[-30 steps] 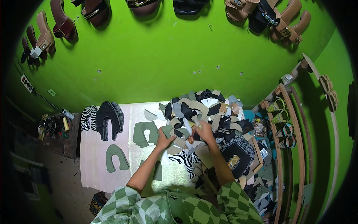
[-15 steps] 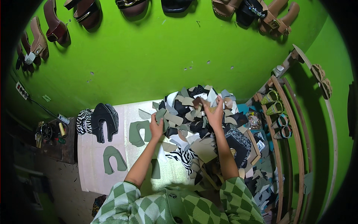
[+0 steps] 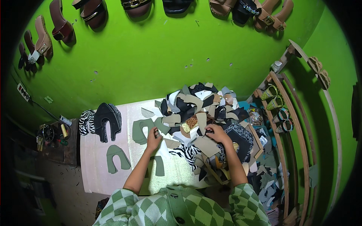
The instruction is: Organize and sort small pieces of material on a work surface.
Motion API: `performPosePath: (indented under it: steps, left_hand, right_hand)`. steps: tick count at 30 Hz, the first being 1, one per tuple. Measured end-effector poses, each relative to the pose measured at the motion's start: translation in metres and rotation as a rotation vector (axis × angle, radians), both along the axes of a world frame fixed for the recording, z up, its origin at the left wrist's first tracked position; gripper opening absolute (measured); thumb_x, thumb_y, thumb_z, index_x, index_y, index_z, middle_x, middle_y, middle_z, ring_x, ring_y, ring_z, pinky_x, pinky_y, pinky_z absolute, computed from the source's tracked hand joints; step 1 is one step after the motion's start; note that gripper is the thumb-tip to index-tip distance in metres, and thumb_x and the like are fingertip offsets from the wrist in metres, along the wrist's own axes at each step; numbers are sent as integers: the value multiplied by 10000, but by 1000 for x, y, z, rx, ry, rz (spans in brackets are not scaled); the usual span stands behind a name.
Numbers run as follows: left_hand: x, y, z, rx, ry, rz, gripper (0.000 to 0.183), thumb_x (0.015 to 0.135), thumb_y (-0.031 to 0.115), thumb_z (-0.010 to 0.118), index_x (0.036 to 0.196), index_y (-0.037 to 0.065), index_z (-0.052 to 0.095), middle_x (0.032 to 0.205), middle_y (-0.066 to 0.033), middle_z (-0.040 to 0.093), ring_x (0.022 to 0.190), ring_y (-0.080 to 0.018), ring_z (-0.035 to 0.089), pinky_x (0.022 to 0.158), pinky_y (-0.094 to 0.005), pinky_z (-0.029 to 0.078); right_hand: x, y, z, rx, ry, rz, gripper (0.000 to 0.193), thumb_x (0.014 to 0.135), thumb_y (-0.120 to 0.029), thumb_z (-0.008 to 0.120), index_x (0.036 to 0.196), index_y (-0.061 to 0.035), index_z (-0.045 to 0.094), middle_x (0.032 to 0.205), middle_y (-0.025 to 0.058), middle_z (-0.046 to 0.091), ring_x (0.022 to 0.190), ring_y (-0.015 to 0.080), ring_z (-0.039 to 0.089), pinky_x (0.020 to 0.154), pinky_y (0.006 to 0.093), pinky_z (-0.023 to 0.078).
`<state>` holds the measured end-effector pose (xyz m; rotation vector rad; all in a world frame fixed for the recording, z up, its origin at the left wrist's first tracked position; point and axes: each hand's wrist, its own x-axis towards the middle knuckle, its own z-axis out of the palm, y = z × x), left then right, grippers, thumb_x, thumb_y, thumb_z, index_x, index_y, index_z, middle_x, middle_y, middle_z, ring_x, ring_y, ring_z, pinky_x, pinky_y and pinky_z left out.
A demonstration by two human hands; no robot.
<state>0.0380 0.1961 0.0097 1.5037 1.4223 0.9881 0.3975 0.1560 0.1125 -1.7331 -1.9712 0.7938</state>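
Note:
A heap of leather and fabric scraps (image 3: 177,98) covers the right half of the table. At its near right side my right hand (image 3: 217,134) has its fingers bent beside a beige scrap (image 3: 201,121); whether it grips that piece or another is hidden. My left hand (image 3: 154,140) hovers at the left edge of the heap, fingers loosely apart and holding nothing visible. Beside it lie stacked green U-shaped pieces (image 3: 140,132). Another green U-shaped piece (image 3: 112,160) lies nearer on the left, and a green strip (image 3: 160,166) sits under my left forearm.
Black U-shaped pieces (image 3: 101,119) and zebra-print pieces (image 3: 87,122) are stacked at the far left of the table (image 3: 94,180). A wooden rack (image 3: 282,105) with sandals stands at right. More sandals (image 3: 94,17) hang on the green wall.
Both hands have drawn nearer to me. The left has let go of a green piece, which lies beside the heap. The brown and beige scraps at my right hand now lie in the pile.

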Motion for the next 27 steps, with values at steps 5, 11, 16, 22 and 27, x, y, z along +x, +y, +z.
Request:
performPosePath:
  steps: [5, 11, 16, 22, 27]
  left_hand:
    - [-7, -20, -7, -31, -4, -57, 543, 713, 38, 654, 1214, 28, 445, 1113, -134, 555, 957, -220, 567, 827, -318, 464]
    - [14, -66, 10, -108, -14, -177, 507, 735, 85, 667, 1198, 54, 461, 1110, -119, 582, 933, -217, 590, 819, -317, 476]
    - [-12, -85, 17, -89, -31, -174, 504, 750, 106, 661, 1206, 52, 454, 1090, -107, 582, 885, -188, 584, 796, -312, 483]
    - [-65, -102, 25, -85, -122, -17, 475, 783, 69, 611, 1223, 47, 433, 1058, -113, 584, 868, -180, 594, 771, -302, 490]
    - [-74, -118, 32, -199, -177, 0, 440, 816, 91, 597, 1217, 41, 423, 1031, -88, 598, 863, -152, 589, 752, -285, 482]
  right_hand:
    - [-21, -16, -3, -93, -381, 28, 209, 719, -95, 590, 900, -124, 691, 863, 80, 678, 875, 265, 625, 871, 407, 433]
    - [-70, -13, -71, -93, -352, 145, 563, 752, -109, 552, 1295, -227, 463, 1282, 67, 505, 1164, 343, 432, 959, 508, 344]
    - [-87, 14, -75, -86, -512, 79, 538, 790, -86, 535, 1306, -181, 419, 1263, 77, 511, 1168, 289, 449, 946, 570, 316]
    - [-83, 11, -66, 100, -516, 107, 341, 748, -126, 628, 1077, -143, 540, 837, 148, 647, 832, 305, 630, 742, 469, 448]
    - [-91, -16, -49, -227, 554, -47, 446, 747, -25, 657, 1158, -23, 483, 805, 99, 656, 673, 185, 623, 614, 298, 486]
